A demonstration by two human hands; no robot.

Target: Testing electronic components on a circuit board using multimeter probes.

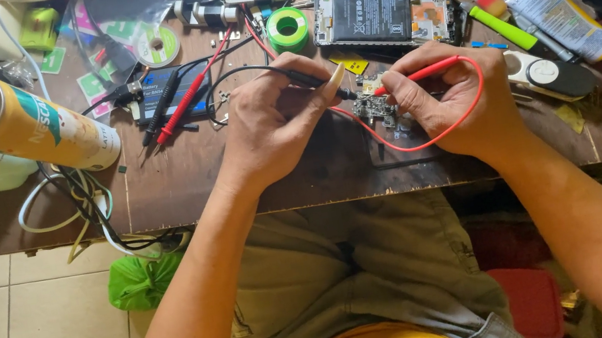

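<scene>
Fingers of left hand (273, 121) pinched tight on black probe (315, 81), tip down at small board (374, 105), frame center. Right hand (447, 91) fingers closed round red probe (416, 76), tip also on board; red lead (435, 140) loops under wrist. Board lies on bench (181, 181) btwn both hands, just below the fingertips. Opened phone (385, 15) above it, green tape roll (287, 29) to its left. Can (24, 121) upper left, on its side. Spare probes (176, 104) w/ battery (174, 91) left of left hand.
</scene>
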